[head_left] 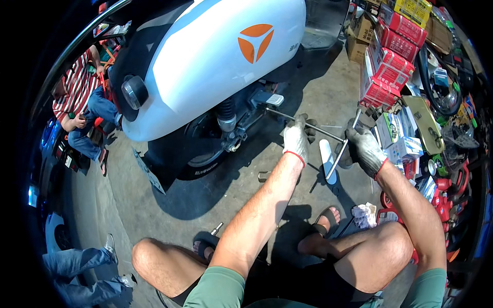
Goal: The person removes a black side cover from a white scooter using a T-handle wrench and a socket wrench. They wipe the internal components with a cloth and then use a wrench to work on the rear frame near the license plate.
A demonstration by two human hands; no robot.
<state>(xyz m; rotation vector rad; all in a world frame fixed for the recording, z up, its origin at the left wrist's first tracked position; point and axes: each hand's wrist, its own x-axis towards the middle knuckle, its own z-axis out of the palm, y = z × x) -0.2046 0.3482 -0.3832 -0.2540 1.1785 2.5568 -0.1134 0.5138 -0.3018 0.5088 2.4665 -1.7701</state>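
Right of the middle of the frame, the left hand (296,137) is reaching forward on an outstretched arm from the lower edge, its back facing up and its fingers curling around the shaft of a long T-handled metal wrench (327,133). The right hand (365,149) is sitting farther right, its forearm slanting in from the lower right and its elbow bending; the fingers are gripping the cross handle beside its joint with the shaft. Both hands are wearing pale work gloves with red cuffs (296,155).

The wrench is lying between and within the two hands: its shaft is sloping down rightward from the upper middle of the frame, passing through the left hand and ending at the right. The cross handle is sticking out above and below the right hand, its lower end crossing in front of a white oblong piece (325,152) on the floor. The far tip is ending just beside a grey footrest (269,98) on the white scooter (205,77), which is filling the upper middle; what the tip is meeting there is too small to tell. Red boxes (394,69) are standing stacked at upper right.
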